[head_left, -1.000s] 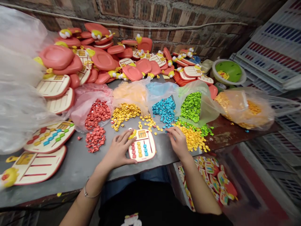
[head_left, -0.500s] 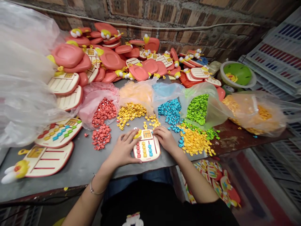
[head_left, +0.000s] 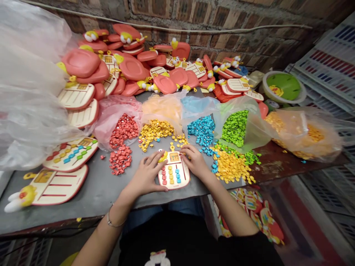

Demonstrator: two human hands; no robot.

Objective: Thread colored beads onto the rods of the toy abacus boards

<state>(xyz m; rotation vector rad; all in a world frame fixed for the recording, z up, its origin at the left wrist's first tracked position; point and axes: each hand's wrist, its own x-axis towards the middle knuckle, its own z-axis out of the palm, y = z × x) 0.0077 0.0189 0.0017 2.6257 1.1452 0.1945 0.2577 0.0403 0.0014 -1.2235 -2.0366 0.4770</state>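
Note:
A cream toy board (head_left: pixel 182 167) with a red rim and a yellow animal head lies flat at the table's front edge. Red beads (head_left: pixel 164 175), yellow beads (head_left: pixel 171 174) and blue beads (head_left: pixel 178 176) sit in three of its slots; the rightmost slot shows bare red. My left hand (head_left: pixel 145 173) grips the board's left side, fingers over the head and thumb at the lower edge. At the top of the rightmost slot, my right hand (head_left: pixel 196 160) has its fingertips pinched together against the board. Whatever they hold is hidden.
Behind the board, bags spill red pieces (head_left: pixel 124 131), yellow pieces (head_left: pixel 156 129), blue pieces (head_left: pixel 202 129) and green pieces (head_left: pixel 235 127). Loose yellow pieces (head_left: pixel 231 166) lie at right. A filled board (head_left: pixel 72 153) and an unfilled board (head_left: pixel 59 186) lie left. Red-backed boards (head_left: pixel 131 66) pile against the wall.
The whole view has shifted very slightly. Both hands stay at the same places on the board, and its rows of beads look the same.

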